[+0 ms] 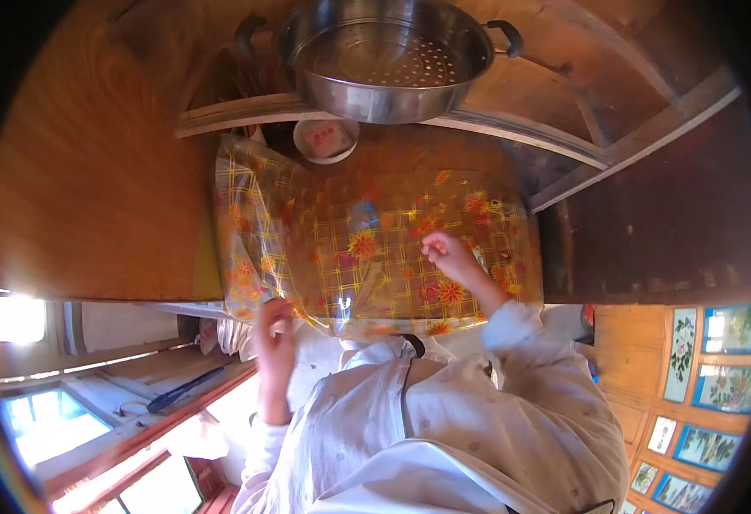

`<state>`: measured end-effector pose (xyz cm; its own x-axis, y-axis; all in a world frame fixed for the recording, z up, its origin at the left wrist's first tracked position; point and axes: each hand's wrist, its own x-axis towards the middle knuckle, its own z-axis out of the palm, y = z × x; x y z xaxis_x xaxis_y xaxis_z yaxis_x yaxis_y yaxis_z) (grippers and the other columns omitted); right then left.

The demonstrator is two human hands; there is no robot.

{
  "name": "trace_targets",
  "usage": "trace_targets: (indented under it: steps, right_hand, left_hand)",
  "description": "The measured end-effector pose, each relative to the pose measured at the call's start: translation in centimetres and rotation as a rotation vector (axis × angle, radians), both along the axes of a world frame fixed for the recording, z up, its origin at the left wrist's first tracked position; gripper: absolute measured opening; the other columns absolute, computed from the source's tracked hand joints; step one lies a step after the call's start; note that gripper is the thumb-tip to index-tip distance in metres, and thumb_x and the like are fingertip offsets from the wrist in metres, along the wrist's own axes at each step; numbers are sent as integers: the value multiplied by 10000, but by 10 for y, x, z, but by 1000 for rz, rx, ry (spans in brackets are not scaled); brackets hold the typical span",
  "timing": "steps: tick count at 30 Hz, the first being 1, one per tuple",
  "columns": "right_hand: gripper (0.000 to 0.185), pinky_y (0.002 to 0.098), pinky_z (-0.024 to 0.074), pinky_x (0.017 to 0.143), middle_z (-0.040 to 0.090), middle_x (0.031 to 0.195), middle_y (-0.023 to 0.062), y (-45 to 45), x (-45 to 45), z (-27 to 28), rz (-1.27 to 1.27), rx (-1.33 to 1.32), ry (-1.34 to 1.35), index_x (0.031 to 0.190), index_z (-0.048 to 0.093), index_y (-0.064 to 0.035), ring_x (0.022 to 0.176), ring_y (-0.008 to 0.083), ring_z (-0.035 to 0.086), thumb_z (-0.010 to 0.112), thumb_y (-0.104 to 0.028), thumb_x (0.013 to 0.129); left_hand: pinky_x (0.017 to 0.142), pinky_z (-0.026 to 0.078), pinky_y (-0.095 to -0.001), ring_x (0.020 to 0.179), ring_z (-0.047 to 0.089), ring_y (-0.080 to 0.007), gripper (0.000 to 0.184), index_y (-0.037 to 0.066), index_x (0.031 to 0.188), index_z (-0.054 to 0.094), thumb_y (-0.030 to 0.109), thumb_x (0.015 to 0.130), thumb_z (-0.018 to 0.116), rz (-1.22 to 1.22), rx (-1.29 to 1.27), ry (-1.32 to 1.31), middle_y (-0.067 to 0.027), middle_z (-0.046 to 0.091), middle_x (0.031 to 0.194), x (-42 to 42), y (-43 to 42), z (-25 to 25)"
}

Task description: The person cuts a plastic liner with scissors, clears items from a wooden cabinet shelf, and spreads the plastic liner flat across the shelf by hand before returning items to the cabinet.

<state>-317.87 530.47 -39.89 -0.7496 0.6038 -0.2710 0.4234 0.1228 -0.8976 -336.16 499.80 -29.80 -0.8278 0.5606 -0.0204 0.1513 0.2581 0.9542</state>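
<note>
A clear plastic tablecloth [375,283] with a yellow grid and orange flowers covers the surface in front of me. Over its right half is my right hand [449,255], fingers curled in and nothing visible in them. My left hand [276,343] is held up at the cloth's near left edge. Its fingers are bent loosely, apart from the thumb, and somewhat blurred; I see no object in them. Whether the fingertips touch the cloth I cannot tell. Along the left side the cloth is bunched in folds.
A steel steamer pot [384,98] with a perforated base and black handles stands at the far side. Beside it is a white round dish [326,140] holding something with red print. A wooden frame bar [521,137] crosses behind the cloth. Brown wooden panels [93,188] flank it.
</note>
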Motion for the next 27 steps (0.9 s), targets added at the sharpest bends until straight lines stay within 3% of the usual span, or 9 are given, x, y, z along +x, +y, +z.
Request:
trace_targets:
  steps: [2,4,9,10,16,17,20,21,27]
  right_hand:
    - [171,250,484,665,629,940,83,24,-35,5,14,-105,-15,1060,539,-29,759,119,577,490,-102,914]
    - [198,258,489,664,629,941,89,42,-79,17,7,-214,-24,1080,533,-40,758,130,583,479,-159,932]
    - [364,297,507,650,634,920,116,78,-199,-14,-17,-357,88,1187,447,-68,740,186,612,416,-340,947]
    - [393,307,511,643,635,914,121,84,-220,-27,-33,-406,114,1200,430,-71,731,198,618,406,-369,945]
    - [371,376,512,632,637,916,132,84,-276,-17,-119,-453,91,1177,430,-124,692,215,630,419,-393,921]
    - [349,357,510,644,638,915,111,108,-284,-80,-55,-612,95,1169,434,-138,723,193,630,425,-384,922]
    - [363,303,502,636,637,926,81,106,-249,-55,-33,-395,23,1155,465,-122,733,171,620,426,-396,920]
    - [316,247,478,632,634,935,45,106,-227,-36,-81,-366,34,1135,505,-105,727,131,594,450,-338,929]
    - [192,225,452,624,616,917,15,140,-8,-9,-233,-128,137,1096,549,-85,719,76,552,473,-159,936]
  left_hand:
    - [720,464,-348,862,581,-293,221,1,1010,555,22,793,596,-164,-46,190,-160,596,951,7,28,-55]
    - [746,465,-406,853,555,-363,244,9,1014,562,63,780,605,-280,-217,460,-178,588,953,15,58,-38]
    - [765,460,-425,896,572,-348,254,24,1026,575,131,796,592,-376,-224,314,-169,599,988,45,82,-25]
    - [751,475,-401,860,589,-349,230,19,1003,575,68,781,614,-379,-168,341,-168,618,923,51,81,-24]
    - [698,491,-356,819,609,-308,181,28,980,586,64,803,607,-152,-160,23,-155,622,940,76,29,-59]
    - [695,494,-343,809,618,-285,178,21,977,587,58,804,607,-74,-152,-71,-152,627,932,78,17,-72]
    - [676,504,-284,782,631,-176,126,-10,949,591,27,829,571,101,-143,-186,-119,648,876,75,8,-71]
    - [673,502,-281,775,631,-180,126,-6,949,591,26,829,569,80,-158,-132,-119,647,874,69,11,-71]
    - [653,484,-340,741,609,-287,83,22,864,575,13,782,567,-247,-93,136,-137,620,812,34,89,-71]
